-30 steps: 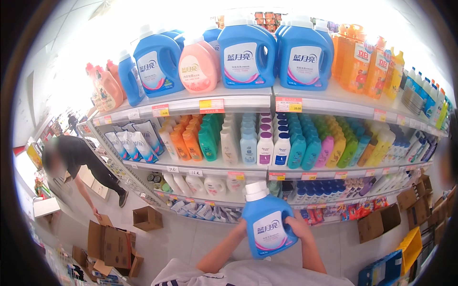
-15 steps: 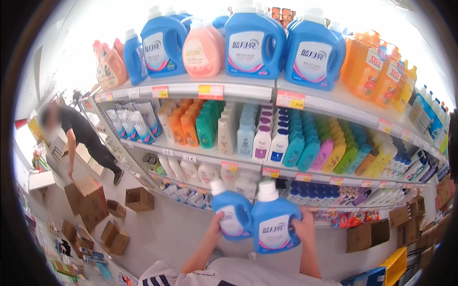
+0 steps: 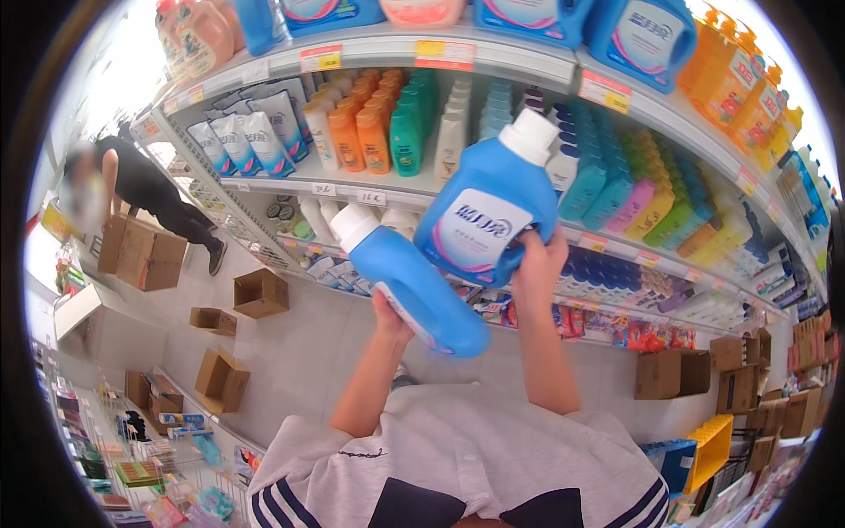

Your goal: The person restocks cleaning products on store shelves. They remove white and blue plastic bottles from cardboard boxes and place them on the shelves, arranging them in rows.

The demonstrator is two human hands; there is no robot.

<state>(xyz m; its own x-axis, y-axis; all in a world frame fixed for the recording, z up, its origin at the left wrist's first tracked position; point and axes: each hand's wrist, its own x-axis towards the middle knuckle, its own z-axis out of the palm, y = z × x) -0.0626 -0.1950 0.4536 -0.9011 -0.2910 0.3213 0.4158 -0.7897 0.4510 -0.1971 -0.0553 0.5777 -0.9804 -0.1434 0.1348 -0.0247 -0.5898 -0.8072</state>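
Note:
Two blue jugs of liquid detergent with white caps are in my hands, in front of the shelves. My left hand [image 3: 389,317] is wrapped round the side of the left detergent jug [image 3: 421,282], which leans over with its cap to the upper left and its label mostly turned away. My right hand [image 3: 540,264] grips the handle of the right detergent jug [image 3: 493,180], held higher and tilted slightly to the right. The label of this one faces me. Its lower part is close to the left jug; whether they touch I cannot tell.
Similar blue jugs [image 3: 642,40] and orange pump bottles [image 3: 726,66] line the top shelf [image 3: 387,53]. Shampoo bottles [image 3: 407,132] and white-blue pouches [image 3: 264,141] fill the shelf below. Cardboard boxes [image 3: 261,295] lie on the floor; at left another person [image 3: 150,172] bends over a carton.
The right jug has risen toward the middle shelf. The left jug has tipped over, its base swinging right. My view has dropped lower, and the other person's carton has shifted.

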